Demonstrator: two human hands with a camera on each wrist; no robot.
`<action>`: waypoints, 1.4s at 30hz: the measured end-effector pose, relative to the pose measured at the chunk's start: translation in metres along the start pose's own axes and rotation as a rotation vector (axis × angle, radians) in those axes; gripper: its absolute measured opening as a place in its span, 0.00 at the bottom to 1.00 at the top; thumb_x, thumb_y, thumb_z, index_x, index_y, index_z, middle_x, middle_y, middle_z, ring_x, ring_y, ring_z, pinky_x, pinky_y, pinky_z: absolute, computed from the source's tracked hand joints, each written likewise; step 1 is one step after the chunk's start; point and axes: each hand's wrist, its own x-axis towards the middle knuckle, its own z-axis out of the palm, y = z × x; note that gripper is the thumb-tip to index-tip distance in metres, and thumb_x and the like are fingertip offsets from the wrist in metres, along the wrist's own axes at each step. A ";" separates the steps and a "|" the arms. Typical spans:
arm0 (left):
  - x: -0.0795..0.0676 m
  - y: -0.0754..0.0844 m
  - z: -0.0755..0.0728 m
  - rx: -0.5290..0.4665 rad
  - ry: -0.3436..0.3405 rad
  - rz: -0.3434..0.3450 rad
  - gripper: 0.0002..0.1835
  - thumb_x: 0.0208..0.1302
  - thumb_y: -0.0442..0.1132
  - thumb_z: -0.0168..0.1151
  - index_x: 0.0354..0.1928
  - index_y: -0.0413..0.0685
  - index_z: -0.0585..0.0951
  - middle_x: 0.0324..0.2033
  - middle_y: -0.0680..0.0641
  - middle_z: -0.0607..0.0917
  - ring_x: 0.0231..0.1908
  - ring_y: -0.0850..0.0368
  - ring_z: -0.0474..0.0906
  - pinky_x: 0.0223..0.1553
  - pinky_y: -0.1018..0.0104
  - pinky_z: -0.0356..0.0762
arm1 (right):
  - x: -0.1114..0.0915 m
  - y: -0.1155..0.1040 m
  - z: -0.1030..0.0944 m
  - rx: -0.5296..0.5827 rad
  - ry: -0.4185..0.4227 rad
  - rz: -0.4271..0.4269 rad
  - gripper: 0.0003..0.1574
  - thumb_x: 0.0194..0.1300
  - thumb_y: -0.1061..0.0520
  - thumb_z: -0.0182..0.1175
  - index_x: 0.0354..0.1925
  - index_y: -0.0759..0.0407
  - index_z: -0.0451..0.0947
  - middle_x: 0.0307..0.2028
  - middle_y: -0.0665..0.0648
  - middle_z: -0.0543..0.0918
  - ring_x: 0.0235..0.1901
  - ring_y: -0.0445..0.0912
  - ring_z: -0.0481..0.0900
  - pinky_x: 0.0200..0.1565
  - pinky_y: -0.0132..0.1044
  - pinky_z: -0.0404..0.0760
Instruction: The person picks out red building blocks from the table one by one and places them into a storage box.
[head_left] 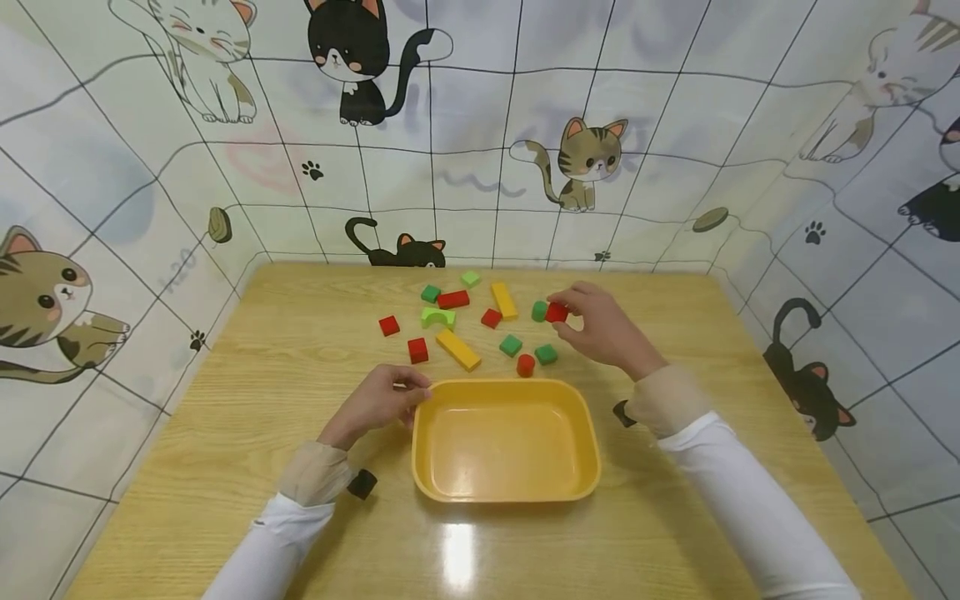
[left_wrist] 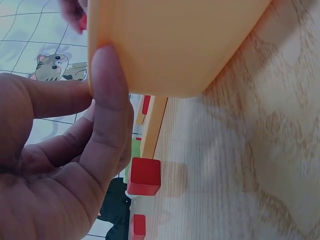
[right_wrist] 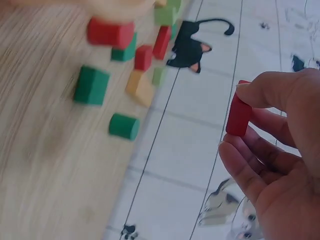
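My left hand (head_left: pixel 384 400) grips the rim of a yellow plastic tray (head_left: pixel 506 497) at its far left corner. The left wrist view has the thumb and fingers of that hand (left_wrist: pixel 65 150) pinching the tray's wall (left_wrist: pixel 170 45). With thumb and fingertips, my right hand (head_left: pixel 603 325) pinches a red block (head_left: pixel 557 312), held up above the table in the right wrist view. A green cylinder (head_left: pixel 539 311) appears just left of that block in the head view. Nothing lies inside the tray.
Loose blocks lie behind the tray: yellow bars (head_left: pixel 458 350), a light green arch (head_left: pixel 437 317), a red cylinder (head_left: pixel 526 365), a red cube (head_left: pixel 417 350) and several other red and green pieces. A cat-patterned wall covering (head_left: pixel 480 179) encloses the wooden table (head_left: pixel 247 400).
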 end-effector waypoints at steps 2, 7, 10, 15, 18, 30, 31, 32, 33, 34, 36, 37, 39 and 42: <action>0.000 -0.001 0.001 -0.006 -0.001 -0.004 0.10 0.72 0.35 0.62 0.51 0.39 0.84 0.41 0.40 0.85 0.22 0.55 0.80 0.32 0.58 0.88 | 0.002 -0.014 0.001 0.013 -0.031 -0.023 0.22 0.68 0.60 0.65 0.59 0.61 0.80 0.46 0.58 0.82 0.45 0.53 0.78 0.52 0.48 0.83; 0.002 -0.002 0.000 -0.013 0.000 0.011 0.10 0.72 0.35 0.62 0.50 0.39 0.84 0.40 0.40 0.85 0.22 0.54 0.81 0.31 0.57 0.89 | 0.005 -0.047 0.009 0.030 -0.103 -0.085 0.22 0.67 0.59 0.67 0.59 0.59 0.81 0.46 0.54 0.81 0.44 0.50 0.77 0.51 0.43 0.84; 0.003 -0.003 0.000 -0.011 0.003 0.024 0.10 0.72 0.35 0.62 0.50 0.38 0.84 0.40 0.40 0.85 0.22 0.55 0.81 0.31 0.57 0.89 | 0.006 -0.065 0.016 0.022 -0.141 -0.136 0.22 0.66 0.59 0.68 0.58 0.58 0.81 0.46 0.53 0.81 0.43 0.48 0.76 0.49 0.40 0.83; 0.003 -0.002 0.000 -0.015 0.006 0.019 0.10 0.72 0.35 0.62 0.50 0.37 0.84 0.40 0.39 0.86 0.21 0.56 0.80 0.30 0.59 0.89 | 0.005 -0.088 0.027 0.010 -0.208 -0.207 0.22 0.66 0.57 0.69 0.58 0.56 0.82 0.48 0.53 0.82 0.47 0.47 0.77 0.54 0.40 0.84; 0.003 0.000 0.001 -0.020 0.008 0.009 0.11 0.72 0.35 0.62 0.50 0.37 0.84 0.40 0.39 0.86 0.22 0.56 0.80 0.30 0.60 0.88 | 0.004 -0.096 0.035 0.016 -0.243 -0.243 0.21 0.67 0.56 0.68 0.58 0.55 0.82 0.47 0.52 0.81 0.46 0.47 0.77 0.53 0.39 0.84; 0.004 0.001 0.001 -0.030 0.012 -0.005 0.10 0.72 0.35 0.62 0.50 0.39 0.84 0.42 0.39 0.86 0.22 0.55 0.81 0.32 0.58 0.89 | 0.005 -0.113 0.062 0.046 -0.361 -0.335 0.19 0.68 0.55 0.67 0.57 0.51 0.82 0.48 0.48 0.81 0.46 0.44 0.77 0.52 0.34 0.82; 0.004 0.000 0.001 -0.032 0.012 -0.004 0.10 0.72 0.35 0.62 0.50 0.39 0.84 0.42 0.39 0.86 0.22 0.55 0.81 0.31 0.58 0.89 | 0.005 -0.114 0.064 0.045 -0.374 -0.346 0.20 0.68 0.56 0.67 0.57 0.51 0.82 0.47 0.48 0.81 0.46 0.45 0.78 0.52 0.34 0.82; 0.004 0.000 0.001 -0.033 0.011 -0.006 0.10 0.72 0.35 0.62 0.50 0.39 0.84 0.43 0.39 0.86 0.22 0.55 0.81 0.31 0.58 0.89 | 0.006 -0.114 0.067 0.044 -0.388 -0.356 0.20 0.68 0.56 0.67 0.57 0.52 0.82 0.48 0.49 0.82 0.47 0.46 0.79 0.53 0.34 0.82; 0.005 0.000 0.001 -0.034 0.010 -0.007 0.10 0.72 0.35 0.62 0.50 0.39 0.84 0.43 0.39 0.86 0.22 0.55 0.81 0.31 0.58 0.89 | 0.006 -0.115 0.069 0.040 -0.401 -0.367 0.21 0.67 0.56 0.67 0.58 0.53 0.82 0.48 0.49 0.82 0.47 0.48 0.80 0.53 0.35 0.82; 0.005 0.000 0.002 -0.034 0.009 -0.009 0.09 0.72 0.34 0.62 0.50 0.39 0.84 0.43 0.39 0.86 0.22 0.54 0.81 0.31 0.59 0.89 | 0.006 -0.115 0.072 0.029 -0.420 -0.374 0.22 0.67 0.56 0.67 0.59 0.53 0.82 0.48 0.50 0.82 0.47 0.48 0.81 0.52 0.35 0.82; 0.005 -0.001 0.002 -0.030 0.003 -0.009 0.10 0.72 0.34 0.62 0.51 0.39 0.83 0.44 0.39 0.86 0.22 0.54 0.81 0.31 0.59 0.89 | 0.007 -0.114 0.078 0.011 -0.454 -0.381 0.23 0.67 0.56 0.67 0.61 0.53 0.82 0.49 0.50 0.82 0.47 0.48 0.82 0.53 0.35 0.83; 0.005 -0.001 0.002 -0.030 0.002 -0.010 0.10 0.72 0.34 0.61 0.51 0.39 0.83 0.44 0.39 0.85 0.22 0.54 0.81 0.31 0.60 0.88 | 0.007 -0.114 0.081 -0.003 -0.468 -0.387 0.24 0.68 0.55 0.67 0.61 0.53 0.81 0.51 0.50 0.83 0.48 0.47 0.82 0.55 0.35 0.83; 0.005 -0.001 0.002 -0.031 -0.001 -0.008 0.10 0.72 0.33 0.61 0.51 0.39 0.83 0.44 0.39 0.85 0.22 0.54 0.81 0.31 0.60 0.89 | 0.008 -0.114 0.085 -0.025 -0.494 -0.393 0.25 0.68 0.54 0.68 0.62 0.53 0.81 0.53 0.50 0.83 0.48 0.45 0.81 0.56 0.35 0.83; 0.005 -0.002 0.002 -0.028 -0.003 -0.006 0.10 0.73 0.33 0.61 0.52 0.39 0.83 0.43 0.40 0.84 0.23 0.54 0.81 0.31 0.59 0.89 | 0.009 -0.114 0.092 -0.042 -0.522 -0.397 0.22 0.68 0.53 0.68 0.60 0.51 0.82 0.53 0.50 0.84 0.48 0.42 0.80 0.57 0.35 0.83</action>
